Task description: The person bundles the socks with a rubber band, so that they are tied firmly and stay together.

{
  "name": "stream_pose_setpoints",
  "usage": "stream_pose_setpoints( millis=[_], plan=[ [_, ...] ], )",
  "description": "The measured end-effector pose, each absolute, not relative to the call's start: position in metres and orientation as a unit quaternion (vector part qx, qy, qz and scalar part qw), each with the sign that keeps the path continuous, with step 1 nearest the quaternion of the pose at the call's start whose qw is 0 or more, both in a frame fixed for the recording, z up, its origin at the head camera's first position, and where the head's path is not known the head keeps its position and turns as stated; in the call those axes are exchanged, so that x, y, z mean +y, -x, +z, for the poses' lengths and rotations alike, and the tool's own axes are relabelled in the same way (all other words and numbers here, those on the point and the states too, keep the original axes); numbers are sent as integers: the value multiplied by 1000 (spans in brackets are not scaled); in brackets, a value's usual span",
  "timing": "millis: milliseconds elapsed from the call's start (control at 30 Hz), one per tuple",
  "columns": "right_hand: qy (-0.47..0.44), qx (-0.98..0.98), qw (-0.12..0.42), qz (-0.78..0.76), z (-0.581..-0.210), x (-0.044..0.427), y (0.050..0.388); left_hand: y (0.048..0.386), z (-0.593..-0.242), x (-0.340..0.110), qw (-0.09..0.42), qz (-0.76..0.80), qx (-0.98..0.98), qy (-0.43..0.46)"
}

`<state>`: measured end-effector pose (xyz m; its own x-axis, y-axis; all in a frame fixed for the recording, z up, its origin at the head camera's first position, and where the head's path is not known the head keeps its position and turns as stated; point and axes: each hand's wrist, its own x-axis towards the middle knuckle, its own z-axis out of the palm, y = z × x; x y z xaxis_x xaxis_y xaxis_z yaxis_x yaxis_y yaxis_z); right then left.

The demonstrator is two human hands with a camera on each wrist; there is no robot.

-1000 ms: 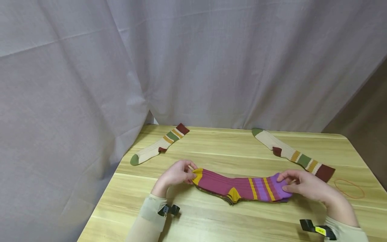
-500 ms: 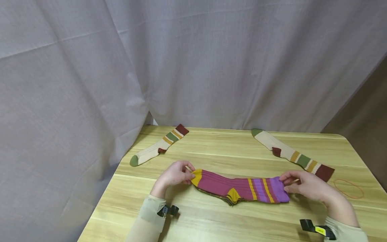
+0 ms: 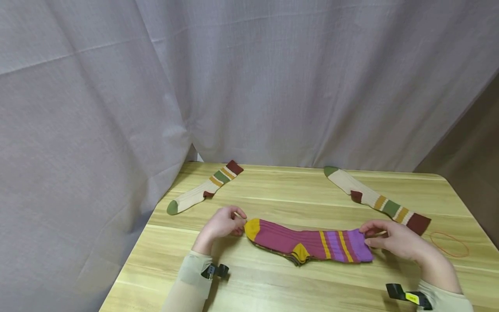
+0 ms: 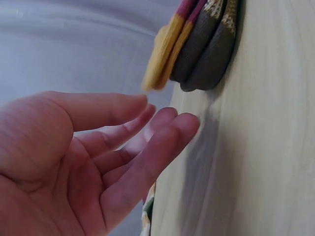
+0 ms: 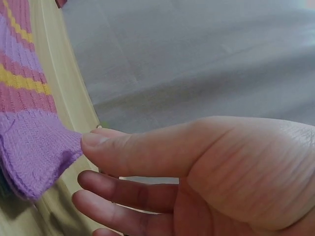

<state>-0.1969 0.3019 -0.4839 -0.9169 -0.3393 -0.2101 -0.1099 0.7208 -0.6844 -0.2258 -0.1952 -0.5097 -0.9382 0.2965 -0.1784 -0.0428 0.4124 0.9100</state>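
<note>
A maroon sock with a yellow toe and heel and a striped purple cuff lies flat at the front of the table, toe to the left. In the left wrist view, yellow toes in two layers rest on two dark grey sock toes, so several socks are stacked. My left hand is just left of the toe end, fingers loosely bent, with a small gap to the socks and nothing held. With thumb and finger, my right hand pinches a corner of the purple cuff, pulling it into a point.
A cream sock with green toe lies at the back left of the wooden table. Its look-alike, another cream sock, lies at the back right. An orange rubber band is near the right edge. Grey curtain hangs behind.
My left hand has let go of the yellow toe and drawn slightly left. At the cuff, my right fingers have shifted to the upper corner, and the purple cuff lies flatter.
</note>
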Motion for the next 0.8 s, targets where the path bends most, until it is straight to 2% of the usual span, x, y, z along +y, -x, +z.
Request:
stream_pose_setpoints(
  millis=[200, 333, 533, 667, 800],
  plan=[
    [122, 914, 163, -351, -482, 302, 197, 224, -499, -194, 90, 527, 841, -90],
    [125, 914, 161, -351, -482, 299, 198, 222, -489, -186, 64, 536, 835, -109],
    [136, 911, 154, -357, -481, 296, 200, 219, -480, -161, 21, 504, 843, -186],
    [129, 916, 153, -348, -483, 297, 198, 215, -480, -136, 17, 491, 841, -227],
    [128, 916, 156, -347, -484, 299, 197, 210, -482, -110, 40, 484, 832, -266]
  ],
)
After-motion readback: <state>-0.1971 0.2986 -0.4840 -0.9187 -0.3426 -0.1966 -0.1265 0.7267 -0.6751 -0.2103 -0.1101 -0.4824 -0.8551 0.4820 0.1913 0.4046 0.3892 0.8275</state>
